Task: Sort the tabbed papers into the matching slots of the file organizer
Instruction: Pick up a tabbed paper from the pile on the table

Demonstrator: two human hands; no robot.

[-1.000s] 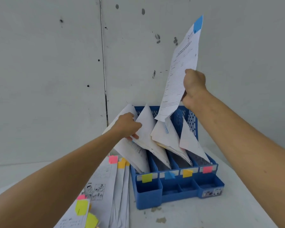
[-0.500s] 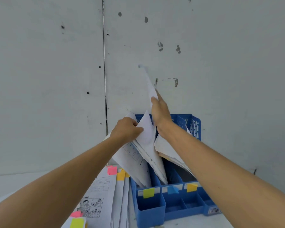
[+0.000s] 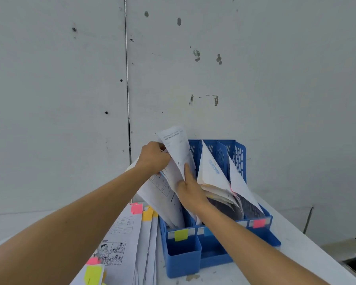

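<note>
A blue file organizer point(image 3: 237, 150) stands against the wall, its slots marked by yellow point(image 3: 181, 234), blue point(image 3: 208, 232) and pink point(image 3: 259, 223) tabs. White papers lean in every slot. My left hand point(image 3: 153, 158) grips the top of the sheets in the yellow-tab slot and holds them to the left. My right hand point(image 3: 190, 187) presses with straight fingers against a printed sheet point(image 3: 176, 147) standing in the blue-tab slot. My right forearm hides the lower part of that slot.
A fanned stack of tabbed papers point(image 3: 130, 229) lies flat on the white table point(image 3: 308, 254) left of the organizer, with pink, orange and yellow tabs showing. The grey wall is right behind the organizer. The table's right edge runs close to the organizer.
My right hand has come down from high in the air, bringing the blue-tabbed sheet into the organizer, and now sits low against it. My left hand stays on the left papers.
</note>
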